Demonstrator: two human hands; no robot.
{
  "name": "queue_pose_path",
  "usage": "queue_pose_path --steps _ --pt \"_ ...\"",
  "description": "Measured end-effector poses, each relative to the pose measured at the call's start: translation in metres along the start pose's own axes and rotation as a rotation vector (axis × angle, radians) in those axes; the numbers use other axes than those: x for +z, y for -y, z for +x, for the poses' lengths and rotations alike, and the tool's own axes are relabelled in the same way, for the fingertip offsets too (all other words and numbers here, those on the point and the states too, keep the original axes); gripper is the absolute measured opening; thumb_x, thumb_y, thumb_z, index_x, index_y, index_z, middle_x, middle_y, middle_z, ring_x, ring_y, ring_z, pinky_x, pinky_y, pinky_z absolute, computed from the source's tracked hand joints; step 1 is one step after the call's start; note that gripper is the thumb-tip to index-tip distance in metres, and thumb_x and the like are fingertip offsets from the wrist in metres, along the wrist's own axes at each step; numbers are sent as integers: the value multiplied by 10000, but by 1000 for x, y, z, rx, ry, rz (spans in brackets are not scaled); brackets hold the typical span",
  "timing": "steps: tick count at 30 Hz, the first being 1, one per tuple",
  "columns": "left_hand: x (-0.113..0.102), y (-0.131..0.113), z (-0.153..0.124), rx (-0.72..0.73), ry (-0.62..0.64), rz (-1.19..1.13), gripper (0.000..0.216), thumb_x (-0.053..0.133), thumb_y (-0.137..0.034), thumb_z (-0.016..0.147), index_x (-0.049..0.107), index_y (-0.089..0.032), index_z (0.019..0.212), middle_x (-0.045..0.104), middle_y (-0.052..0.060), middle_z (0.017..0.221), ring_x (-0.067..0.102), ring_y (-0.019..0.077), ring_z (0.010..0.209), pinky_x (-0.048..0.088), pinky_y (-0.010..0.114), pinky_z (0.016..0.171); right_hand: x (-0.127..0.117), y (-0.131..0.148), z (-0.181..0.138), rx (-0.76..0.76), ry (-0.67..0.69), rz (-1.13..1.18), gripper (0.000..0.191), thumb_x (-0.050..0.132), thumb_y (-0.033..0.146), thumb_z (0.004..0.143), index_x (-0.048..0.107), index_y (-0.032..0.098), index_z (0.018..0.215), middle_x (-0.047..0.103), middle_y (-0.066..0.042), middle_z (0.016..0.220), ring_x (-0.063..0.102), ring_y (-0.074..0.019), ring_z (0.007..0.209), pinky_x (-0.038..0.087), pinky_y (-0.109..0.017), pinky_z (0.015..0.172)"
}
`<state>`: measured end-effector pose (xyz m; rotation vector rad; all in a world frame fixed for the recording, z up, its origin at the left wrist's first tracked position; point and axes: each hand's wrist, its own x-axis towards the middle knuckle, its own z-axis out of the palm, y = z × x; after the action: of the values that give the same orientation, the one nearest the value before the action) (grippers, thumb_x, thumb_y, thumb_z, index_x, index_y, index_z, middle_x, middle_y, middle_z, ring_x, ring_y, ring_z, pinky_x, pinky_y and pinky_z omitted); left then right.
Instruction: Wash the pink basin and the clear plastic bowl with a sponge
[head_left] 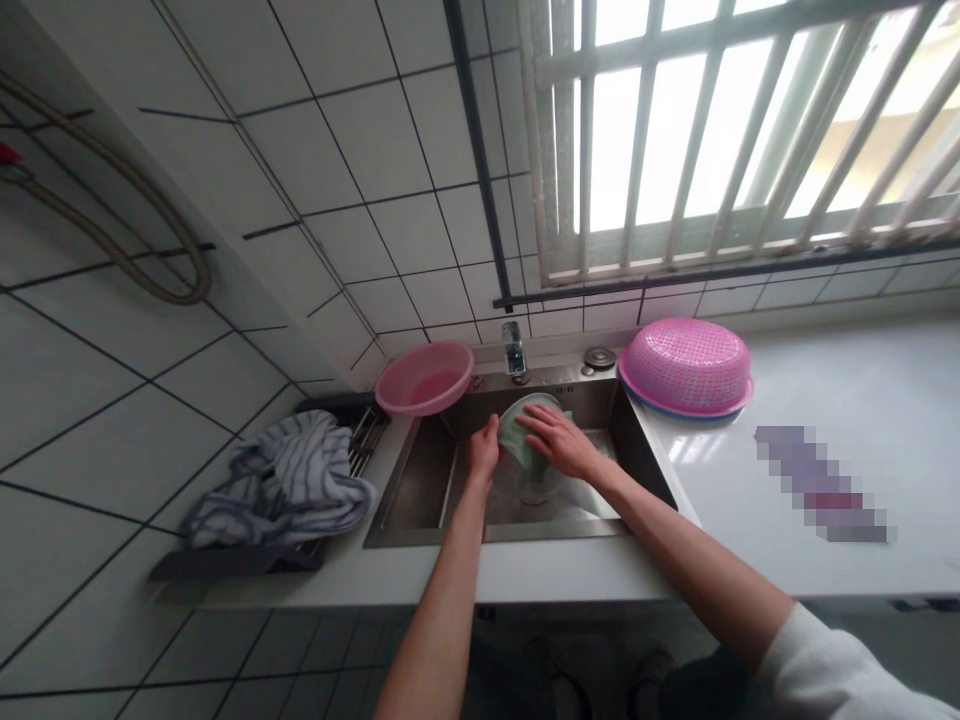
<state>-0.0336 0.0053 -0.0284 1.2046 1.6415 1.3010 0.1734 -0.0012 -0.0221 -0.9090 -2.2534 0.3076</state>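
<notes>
Over the steel sink, my left hand grips the left edge of a round, pale-rimmed dish. It is tilted, and I cannot tell whether it is a plate or a bowl. My right hand presses a light green cloth against the dish's inner side, fingers laid across the cloth. Both hands and the cloth cover much of the dish. Below them a rounded, translucent shape shows in the basin; its kind is unclear. The faucet stands just behind the dish.
A pink basin leans at the sink's back left corner. At the back right, an upturned pink colander sits on something blue. A striped towel lies on a dark rack at left. A blurred-out item lies on the white counter.
</notes>
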Motion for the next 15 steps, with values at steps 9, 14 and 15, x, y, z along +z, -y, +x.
queue_pose_path --steps 9,14,15 --pt "2 -9 -6 -71 52 -41 789 590 -964 650 626 -176 655 526 2 573 466 147 554 320 280 531 2 12 1 -75 -69 -57 458 640 322 1012 621 268 1466 556 -108 1559 408 -331 1526 288 -619 1280" --pt "-1 -14 -7 -95 22 -48 745 627 -888 714 712 -148 725 625 47 622 576 195 643 401 292 591 -7 4 1 68 -200 0 396 654 372 1006 688 246 1380 648 -130 1419 555 -310 1373 440 -532 1200" --pt "-1 -14 -6 -85 15 -45 729 633 -875 723 709 -150 714 628 48 619 584 198 647 407 292 594 -6 0 0 60 -175 34 376 627 366 1023 693 252 1374 661 -120 1402 581 -291 1343 465 -501 1182"
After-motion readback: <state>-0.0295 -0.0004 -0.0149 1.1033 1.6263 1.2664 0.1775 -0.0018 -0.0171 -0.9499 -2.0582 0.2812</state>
